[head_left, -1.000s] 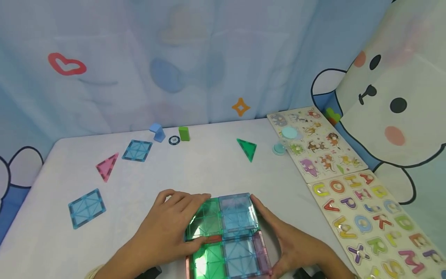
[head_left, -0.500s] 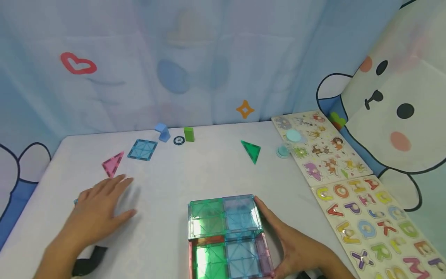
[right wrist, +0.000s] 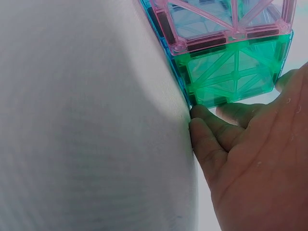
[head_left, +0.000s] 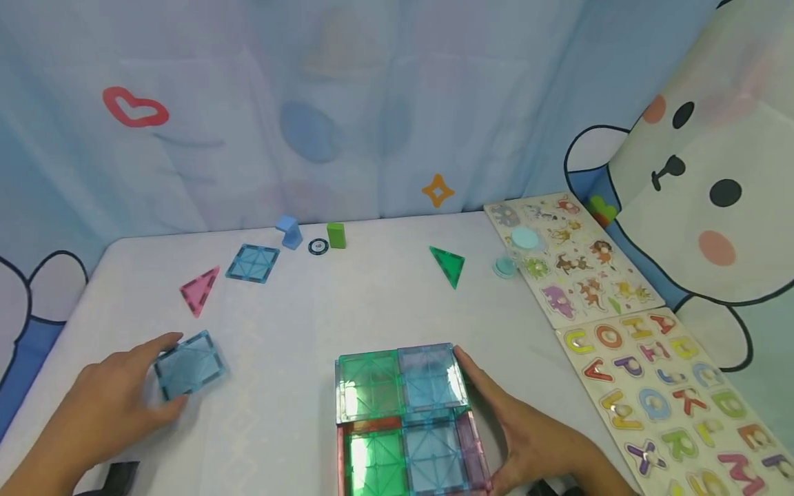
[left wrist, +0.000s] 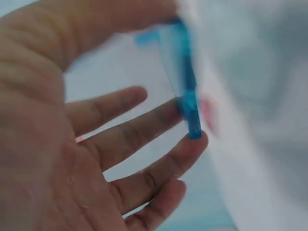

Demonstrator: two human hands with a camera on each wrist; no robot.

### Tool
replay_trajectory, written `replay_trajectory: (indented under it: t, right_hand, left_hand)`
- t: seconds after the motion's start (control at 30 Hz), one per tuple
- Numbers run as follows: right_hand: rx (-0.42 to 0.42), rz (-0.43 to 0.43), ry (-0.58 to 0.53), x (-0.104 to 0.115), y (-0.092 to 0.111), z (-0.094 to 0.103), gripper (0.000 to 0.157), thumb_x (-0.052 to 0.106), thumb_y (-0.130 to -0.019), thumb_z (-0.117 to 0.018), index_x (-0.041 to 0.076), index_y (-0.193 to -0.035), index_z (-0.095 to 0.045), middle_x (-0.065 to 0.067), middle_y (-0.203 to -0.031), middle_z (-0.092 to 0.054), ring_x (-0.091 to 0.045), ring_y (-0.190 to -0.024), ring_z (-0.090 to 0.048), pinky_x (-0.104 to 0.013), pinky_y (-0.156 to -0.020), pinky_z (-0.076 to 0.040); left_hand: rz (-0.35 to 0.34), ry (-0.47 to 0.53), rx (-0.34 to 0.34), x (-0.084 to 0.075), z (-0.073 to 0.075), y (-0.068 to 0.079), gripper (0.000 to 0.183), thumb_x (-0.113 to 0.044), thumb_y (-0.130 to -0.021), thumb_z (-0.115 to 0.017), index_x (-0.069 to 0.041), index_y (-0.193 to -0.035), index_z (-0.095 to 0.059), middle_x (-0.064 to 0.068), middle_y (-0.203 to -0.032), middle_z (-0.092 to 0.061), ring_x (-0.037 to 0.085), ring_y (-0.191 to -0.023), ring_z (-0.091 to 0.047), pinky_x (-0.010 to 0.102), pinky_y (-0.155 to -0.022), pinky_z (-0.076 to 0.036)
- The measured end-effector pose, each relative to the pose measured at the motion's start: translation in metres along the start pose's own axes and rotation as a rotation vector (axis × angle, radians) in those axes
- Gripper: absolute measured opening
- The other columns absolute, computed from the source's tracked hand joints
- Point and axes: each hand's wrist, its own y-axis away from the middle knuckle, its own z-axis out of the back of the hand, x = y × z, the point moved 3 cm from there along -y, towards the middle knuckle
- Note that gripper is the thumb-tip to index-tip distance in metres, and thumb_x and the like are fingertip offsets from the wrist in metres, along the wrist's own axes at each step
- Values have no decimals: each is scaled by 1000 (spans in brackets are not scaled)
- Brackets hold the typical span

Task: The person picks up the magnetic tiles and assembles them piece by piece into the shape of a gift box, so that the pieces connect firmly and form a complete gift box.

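In the head view, my left hand (head_left: 114,399) pinches a clear blue square magnetic tile (head_left: 189,365) between thumb and fingers at the left of the table. The left wrist view catches this tile (left wrist: 187,72) edge-on, by the thumb and fingertips. At the front centre stands a box of magnetic tiles (head_left: 403,420), with green and blue squares showing on top and pinkish side walls. My right hand (head_left: 527,434) holds its right side, fingers towards the far corner and thumb towards the near one. Its fingertips meet the edge of a green tile (right wrist: 233,74) in the right wrist view.
Another blue square tile (head_left: 252,263), a pink triangle (head_left: 199,291) and a green triangle (head_left: 448,266) lie farther back. Small blocks (head_left: 337,235) stand by the curtain (head_left: 236,165). An animal puzzle board (head_left: 546,272) and a letter puzzle board (head_left: 676,393) line the right edge.
My left hand has left the box, moved left across the table and picked up the blue square tile. My right hand has stayed at the box's right side.
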Motion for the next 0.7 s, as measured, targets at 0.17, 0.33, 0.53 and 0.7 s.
replay_trajectory:
  t: [0.17, 0.33, 0.53, 0.7]
  right_hand:
    - [0, -2, 3, 9, -2, 1, 139, 49, -61, -85, 4, -149, 12, -13, -158, 8, -30, -144, 4, -18, -110, -5]
    - [-5, 4, -13, 28, -7, 2, 135, 47, -63, -84, 4, -150, 10, -15, -158, 6, -29, -145, 2, -16, -110, -7]
    - [2, 16, 10, 35, -11, 1, 133, 50, -64, -82, 4, -150, 9, -18, -157, 6, -30, -144, 2, -16, -110, -8]
    - [1, 16, 19, 36, -8, 2, 135, 47, -63, -84, 3, -150, 9, -17, -157, 6, -29, -145, 1, -16, -110, -7]
  left_hand:
    - [-305, 90, -234, -97, 28, 23, 91, -58, -63, -78, -17, -138, -46, 0, -118, -64, 21, -97, -61, 50, -86, -41]
    - [-704, 202, -429, -181, 25, 46, 74, -67, -83, -52, -16, -137, -49, -10, -119, -60, 7, -101, -57, 38, -89, -36]
    - [-801, 163, -456, -210, 6, 56, 83, -78, -81, -39, -15, -133, -54, -11, -113, -62, 6, -91, -57, 33, -83, -43]
    - [-802, 163, -440, -214, 1, 61, 75, -74, -84, -40, -20, -134, -53, -16, -109, -62, 3, -86, -54, 29, -83, -41]
